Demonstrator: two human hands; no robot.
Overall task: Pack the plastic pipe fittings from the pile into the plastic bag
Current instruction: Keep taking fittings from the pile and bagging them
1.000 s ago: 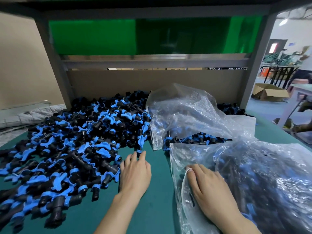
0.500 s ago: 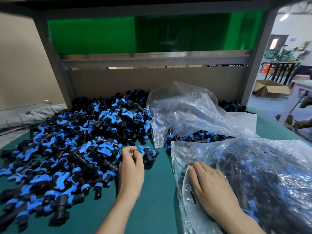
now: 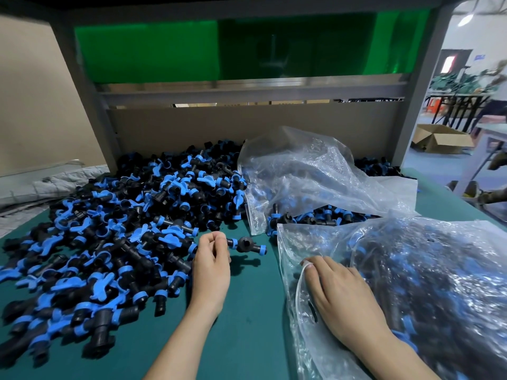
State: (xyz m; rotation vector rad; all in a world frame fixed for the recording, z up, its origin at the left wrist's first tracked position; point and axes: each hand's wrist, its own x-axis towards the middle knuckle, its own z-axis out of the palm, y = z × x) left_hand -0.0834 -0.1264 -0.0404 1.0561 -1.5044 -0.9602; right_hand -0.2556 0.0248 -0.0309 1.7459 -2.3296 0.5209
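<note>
Pinches one fitting (image 3: 245, 244) by a blue collar with the left hand (image 3: 211, 267), just off the pile's (image 3: 123, 229) right edge above the table (image 3: 247, 338). Looks light, rigid, knobbly; probably best held by a collar or the black stem. Presses the plastic bag (image 3: 411, 283) flat near its mouth with the right hand (image 3: 343, 300), fingers straight. Likely needs that limp rim lifted; has a second bag (image 3: 315, 174) crowding behind.

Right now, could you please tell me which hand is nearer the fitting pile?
Left. The left hand sits beside the pile; the right hand rests on the plastic bag, apart.
</note>
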